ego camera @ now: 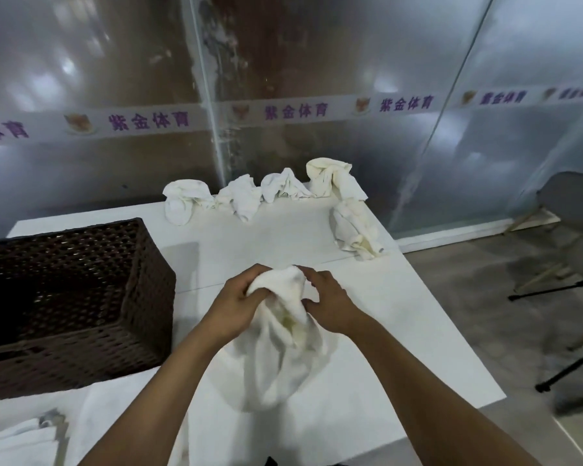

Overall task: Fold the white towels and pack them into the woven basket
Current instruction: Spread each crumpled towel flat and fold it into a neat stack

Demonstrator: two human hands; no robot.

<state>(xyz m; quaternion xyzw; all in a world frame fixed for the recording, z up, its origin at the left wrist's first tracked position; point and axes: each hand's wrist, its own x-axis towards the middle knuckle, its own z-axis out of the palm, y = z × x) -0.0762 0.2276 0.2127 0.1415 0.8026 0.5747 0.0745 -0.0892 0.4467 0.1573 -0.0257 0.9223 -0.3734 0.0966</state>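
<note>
Nearest of all, at the lower left corner, a flat stack of folded white towels (17,442) lies on the white bench (401,317). Just beyond it on the left stands the dark brown woven basket (142,297), open at the top; its inside is in shadow, and what shows of the floor and walls of it is bare weave, with no towel that I can make out.

Right of the basket, over the middle of the bench, both bare arms reach forward and meet on one crumpled white towel (283,358). The left hand (236,307) has its fingers curled into the upper folds, gripping a bunch of cloth. The right hand (330,304) comes in from the other side with its fingers bent over the top of the same bunch, pinching it. The two hands sit close together, almost touching, with the gathered cloth between them, and the rest of the towel hangs down in a loose bag whose lower end rests on the bench.

Farther off, near the right edge of the bench, another rumpled towel (357,230) lies on its own. Along the far edge a row of unfolded towels (249,196) sits in heaps against the frosted glass wall (81,79), which carries a white band of purple lettering. Off to the right, on the floor, a grey chair (572,203) and black tripod legs (569,368) stand.
</note>
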